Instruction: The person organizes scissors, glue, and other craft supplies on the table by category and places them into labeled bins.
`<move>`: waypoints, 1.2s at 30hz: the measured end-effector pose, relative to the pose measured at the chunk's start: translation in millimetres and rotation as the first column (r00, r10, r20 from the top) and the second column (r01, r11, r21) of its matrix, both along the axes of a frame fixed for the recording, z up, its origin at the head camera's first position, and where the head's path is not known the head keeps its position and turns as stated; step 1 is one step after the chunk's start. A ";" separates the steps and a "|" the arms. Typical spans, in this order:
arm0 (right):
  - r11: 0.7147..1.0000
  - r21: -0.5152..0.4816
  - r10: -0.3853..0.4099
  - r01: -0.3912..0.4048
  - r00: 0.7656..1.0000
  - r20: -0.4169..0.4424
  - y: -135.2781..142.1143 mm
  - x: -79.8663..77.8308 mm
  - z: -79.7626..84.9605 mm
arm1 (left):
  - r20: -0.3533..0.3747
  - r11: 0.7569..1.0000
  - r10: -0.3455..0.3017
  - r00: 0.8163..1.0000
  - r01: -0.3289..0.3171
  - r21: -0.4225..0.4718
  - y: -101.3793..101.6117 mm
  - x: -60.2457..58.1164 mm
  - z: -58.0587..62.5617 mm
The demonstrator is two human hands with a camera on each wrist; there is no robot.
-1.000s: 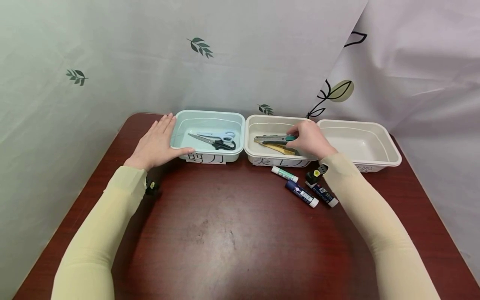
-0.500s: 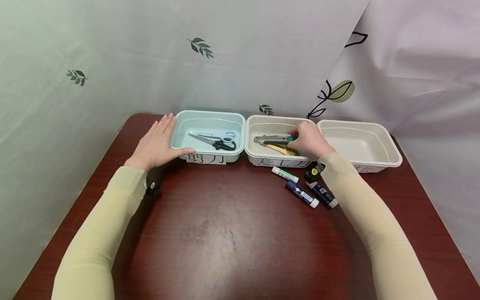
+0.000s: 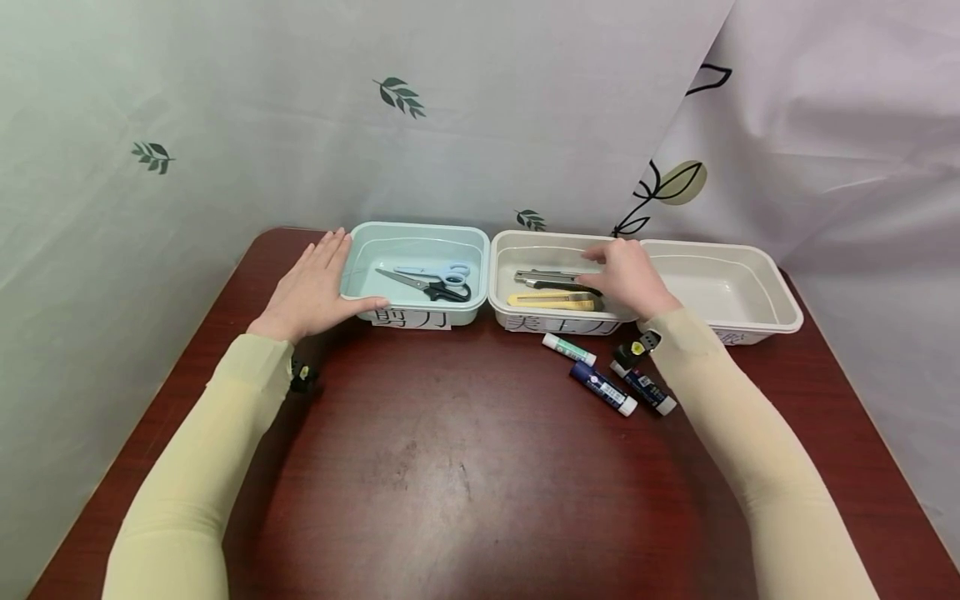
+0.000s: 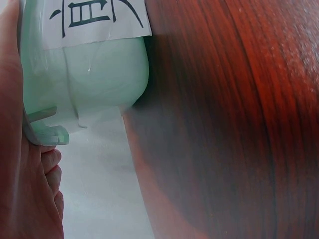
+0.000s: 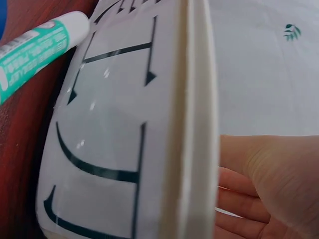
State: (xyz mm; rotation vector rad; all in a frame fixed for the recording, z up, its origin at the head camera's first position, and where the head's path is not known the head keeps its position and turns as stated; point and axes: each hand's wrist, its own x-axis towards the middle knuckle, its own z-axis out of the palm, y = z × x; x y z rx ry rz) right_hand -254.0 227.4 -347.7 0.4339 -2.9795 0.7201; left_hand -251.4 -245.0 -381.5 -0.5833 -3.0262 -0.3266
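A pale leafy cloth (image 3: 401, 97) hung behind a shiny red-brown surface (image 3: 420, 475), where a light blue bin (image 3: 420, 242) with scissors (image 3: 444, 291) inside stood in a row with a cream middle bin (image 3: 540, 242) and a cream end bin (image 3: 727, 287). The left hand (image 3: 311, 287) lay with straight fingers along the left side of the light blue bin, its thumb on the front rim, and the right hand (image 3: 628, 273) was over the cream middle bin, thumb and finger apart, right by the dark box cutters (image 3: 550, 276) that lay in there behind a yellow box cutter (image 3: 551, 301). In front of it, a green glue stick (image 3: 570, 349) and two dark blue glue sticks (image 3: 602, 387) lay on the surface.
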 end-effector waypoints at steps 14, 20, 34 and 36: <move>0.992 -0.109 -0.066 0.064 0.998 -0.020 14.6 27.5 24.9 | 0.000 1.000 0.003 1.000 -0.003 0.005 0.1 0.1 -0.5; 0.990 -0.121 -0.074 0.066 0.995 -0.064 24.5 41.0 31.1 | 0.003 1.000 0.002 1.000 -0.002 0.006 -0.7 -0.3 -0.7; 0.989 -0.143 -0.064 0.043 0.988 -0.143 37.4 74.5 40.4 | 0.005 1.000 0.002 1.000 -0.002 0.002 0.8 -0.4 0.3; 0.990 -0.133 -0.062 0.042 0.986 -0.152 38.4 78.5 40.4 | 0.006 1.000 0.002 1.000 -0.002 0.002 0.8 -0.2 0.4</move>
